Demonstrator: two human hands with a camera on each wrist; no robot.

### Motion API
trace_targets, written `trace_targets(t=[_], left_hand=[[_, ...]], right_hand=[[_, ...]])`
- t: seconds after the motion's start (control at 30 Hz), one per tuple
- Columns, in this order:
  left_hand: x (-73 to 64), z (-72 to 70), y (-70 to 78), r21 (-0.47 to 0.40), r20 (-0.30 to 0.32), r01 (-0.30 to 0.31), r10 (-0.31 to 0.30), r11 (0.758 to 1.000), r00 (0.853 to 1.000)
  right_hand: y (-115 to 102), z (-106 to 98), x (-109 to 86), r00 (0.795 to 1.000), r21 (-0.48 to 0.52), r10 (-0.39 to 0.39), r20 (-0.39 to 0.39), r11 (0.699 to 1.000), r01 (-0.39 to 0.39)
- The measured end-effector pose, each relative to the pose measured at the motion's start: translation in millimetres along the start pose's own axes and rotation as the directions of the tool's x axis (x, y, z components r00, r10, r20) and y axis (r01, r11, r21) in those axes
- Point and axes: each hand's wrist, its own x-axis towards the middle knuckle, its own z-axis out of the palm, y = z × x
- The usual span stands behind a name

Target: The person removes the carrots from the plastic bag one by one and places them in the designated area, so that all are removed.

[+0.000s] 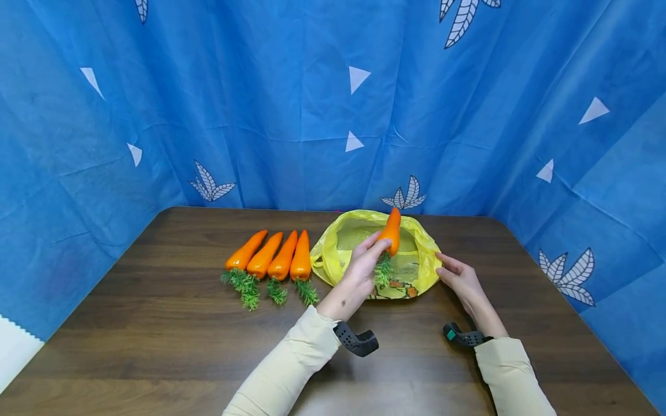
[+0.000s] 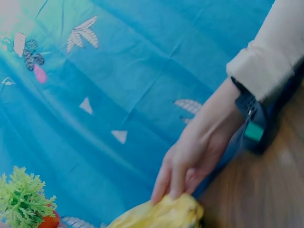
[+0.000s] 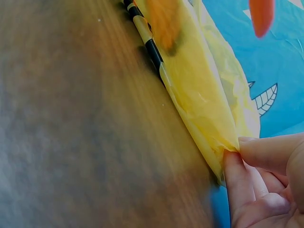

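My left hand (image 1: 359,270) holds an orange carrot (image 1: 392,232) with green leafy tops over the open mouth of a yellow plastic bag (image 1: 329,248). The carrot's tip points up and away; its leaves (image 2: 23,199) show at the lower left of the left wrist view. With thumb and fingers, my right hand (image 1: 463,281) pinches the bag's right rim, seen close up in the right wrist view, where the hand (image 3: 266,178) grips the yellow film (image 3: 199,90). An orange shape shows through the bag's side there.
Several more carrots (image 1: 281,257) lie in a row left of the bag, tips away, leaves toward me. All rest on a dark wooden table (image 1: 171,323). A blue patterned curtain (image 1: 260,104) hangs behind the table's far edge.
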Motion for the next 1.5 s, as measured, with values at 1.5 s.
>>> trace_targets(t=[1.5], left_hand=[[-30.2,-226.1,144.5,0.329,-0.039,-0.111,0.131,0.938,0.991]], right_hand=[[-0.5,-1.8,0.9,1.0,-0.037,0.007,0.02,0.999,-0.006]])
